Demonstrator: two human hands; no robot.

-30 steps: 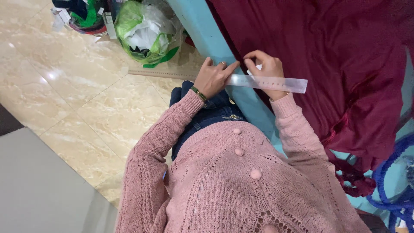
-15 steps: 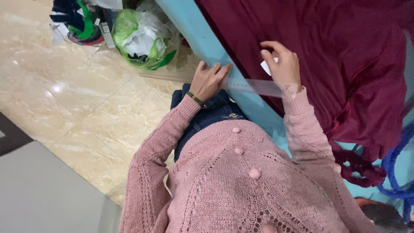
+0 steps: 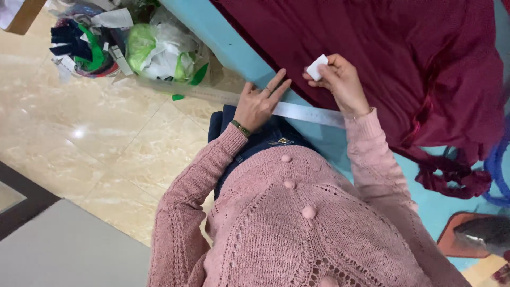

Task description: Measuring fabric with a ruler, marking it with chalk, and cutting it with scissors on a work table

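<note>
Left hand [image 3: 258, 103] laid flat with fingers spread on clear ruler [image 3: 297, 110] at near edge of blue table [image 3: 223, 32], white chalk piece [image 3: 316, 67] pinched by right hand [image 3: 342, 82] over maroon cloth [image 3: 382, 48], far right

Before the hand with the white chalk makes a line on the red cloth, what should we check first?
1. Left hand presses on the clear ruler: ok.
2. Right hand pinches the white chalk: ok.
3. Chalk is over the dark red cloth: ok.
4. Ruler lies fully on the cloth: not ok, it sits at the blue table edge.
5. Cloth is smooth by the chalk: cannot tell.
</note>
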